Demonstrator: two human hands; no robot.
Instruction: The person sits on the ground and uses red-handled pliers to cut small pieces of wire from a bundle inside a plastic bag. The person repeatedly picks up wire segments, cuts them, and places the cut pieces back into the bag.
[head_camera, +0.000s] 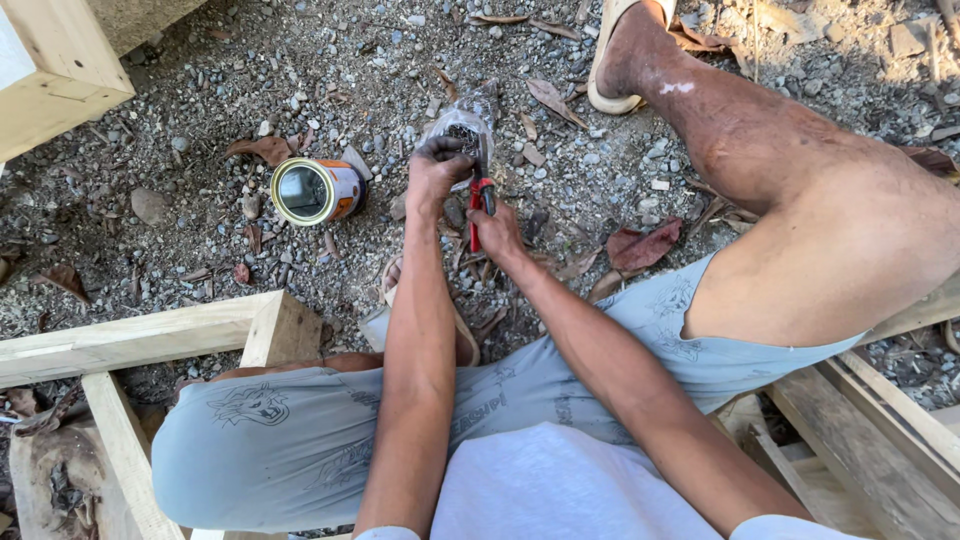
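Note:
My left hand (436, 172) is closed on a clear plastic bag (463, 124) of small dark pieces that rests on the gravel ahead of me. My right hand (497, 232) grips a red-handled tool (477, 205), held upright beside the bag and just below my left hand. What the bag holds is too small to tell. Both forearms reach forward between my knees.
An open tin can (314, 190) with an orange label lies on its side left of my hands. Pale timber frames sit at the lower left (150, 335) and upper left (55, 75). Planks (880, 420) lie at the lower right. My sandalled foot (625, 60) rests on the gravel among dry leaves.

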